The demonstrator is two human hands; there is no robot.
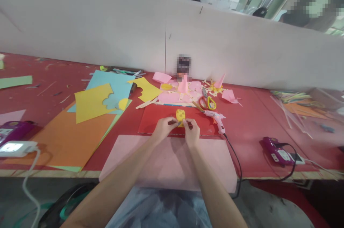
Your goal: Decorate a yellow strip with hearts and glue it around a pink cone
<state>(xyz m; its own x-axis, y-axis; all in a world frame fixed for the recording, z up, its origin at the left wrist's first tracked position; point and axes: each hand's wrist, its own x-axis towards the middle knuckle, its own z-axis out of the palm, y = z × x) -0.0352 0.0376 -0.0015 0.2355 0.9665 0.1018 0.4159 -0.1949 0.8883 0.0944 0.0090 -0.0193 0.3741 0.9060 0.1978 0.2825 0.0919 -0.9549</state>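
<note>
At the far left of the red table, an orange sheet (67,138) lies partly under a yellow sheet (90,103) with a scalloped cut in its right edge. Nearer the middle, the left hand (164,127) comes in over a glossy red board (149,119), its thumb and finger pinched on the lower left of a yellow spotted strip (180,115). The strip is above the board, its long axis running away from the body, so most of it lies beyond the fingertips, toward the white partition (120,31). The right hand (192,132) pinches the strip's lower right edge; both hands touch that near end, neither clearly nearer. A dark spot at the left fingertips is too small to identify. Just right of the board's middle, the scissors (211,103) lie behind the pink glue gun (219,119).
</note>
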